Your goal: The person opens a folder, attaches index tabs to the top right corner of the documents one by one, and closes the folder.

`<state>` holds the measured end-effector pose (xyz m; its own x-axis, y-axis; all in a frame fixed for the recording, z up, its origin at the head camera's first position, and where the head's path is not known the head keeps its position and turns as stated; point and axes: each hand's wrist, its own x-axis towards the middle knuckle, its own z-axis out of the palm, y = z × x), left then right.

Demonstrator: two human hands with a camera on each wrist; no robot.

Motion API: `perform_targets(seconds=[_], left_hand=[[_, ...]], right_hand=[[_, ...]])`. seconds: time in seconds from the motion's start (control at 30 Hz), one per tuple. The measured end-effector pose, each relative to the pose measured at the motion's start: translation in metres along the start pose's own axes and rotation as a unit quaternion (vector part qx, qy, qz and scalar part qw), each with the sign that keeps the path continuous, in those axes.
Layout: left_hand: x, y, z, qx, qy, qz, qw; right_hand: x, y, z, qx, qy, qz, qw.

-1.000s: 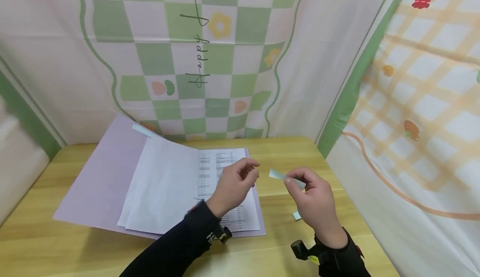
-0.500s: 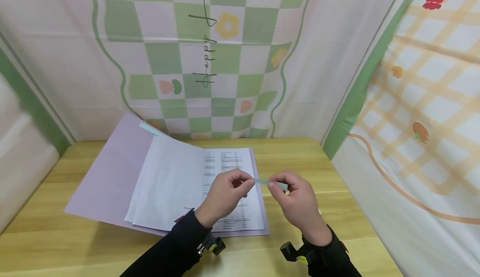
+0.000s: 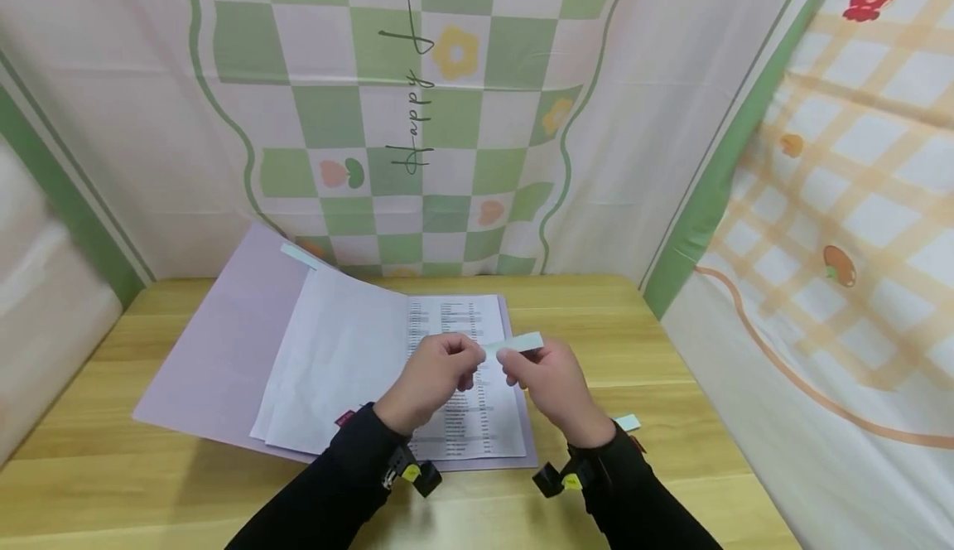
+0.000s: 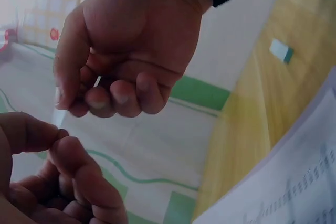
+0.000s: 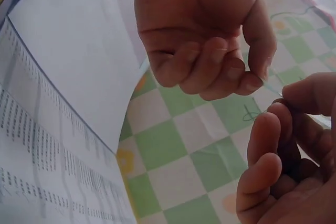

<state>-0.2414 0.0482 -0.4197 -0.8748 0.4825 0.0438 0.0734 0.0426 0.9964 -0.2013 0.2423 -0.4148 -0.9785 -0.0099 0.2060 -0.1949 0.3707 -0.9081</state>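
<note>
Above the printed sheet [image 3: 469, 430], both hands pinch one pale blue-green sticky note strip [image 3: 527, 341]. My left hand [image 3: 426, 378] has its left end between thumb and index finger. My right hand [image 3: 557, 384] pinches it farther along, and its free end sticks out past those fingers to the right. In the wrist views the strip is mostly hidden; only a thin edge shows between the two sets of fingertips. The sheet lies in an open purple folder [image 3: 197, 351], its turned white pages [image 3: 335, 359] leaning left. A similar strip [image 3: 298, 255] juts from their top edge.
A small pale sticky note pad [image 4: 281, 50] lies on the wooden table [image 3: 656, 351] to the right of the folder, partly behind the right wrist in the head view. Patterned cloth [image 3: 462, 119] hangs at the back and sides.
My right hand has moved left to the left hand, bringing the strip over the sheet. The left hand has come to pinch its end. The pad shows more beside the right wrist.
</note>
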Motion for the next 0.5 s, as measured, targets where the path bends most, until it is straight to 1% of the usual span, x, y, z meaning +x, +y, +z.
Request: perform_targets(seconds=[0.1,0.23,0.33,0.4,0.5], left_hand=[[0.011,0.002,-0.006,0.041,0.001,-0.023,0.9989],[0.028,0.008,-0.012,0.092,0.014,-0.044,0.9947],[0.046,0.014,-0.014,0.121,0.034,-0.058,0.9905],[0.059,0.017,-0.014,0.128,0.046,-0.064,0.9886],[0.080,0.017,-0.015,0.138,0.061,-0.077,0.9855]], right_hand=[[0.013,0.003,-0.001,-0.012,-0.009,0.022,0.9997],[0.032,0.007,-0.005,-0.027,-0.021,0.036,0.9988],[0.049,0.010,-0.010,-0.011,-0.022,0.047,0.9986],[0.062,0.012,-0.013,0.005,-0.021,0.059,0.9980],[0.083,0.018,-0.017,0.020,-0.021,0.082,0.9962]])
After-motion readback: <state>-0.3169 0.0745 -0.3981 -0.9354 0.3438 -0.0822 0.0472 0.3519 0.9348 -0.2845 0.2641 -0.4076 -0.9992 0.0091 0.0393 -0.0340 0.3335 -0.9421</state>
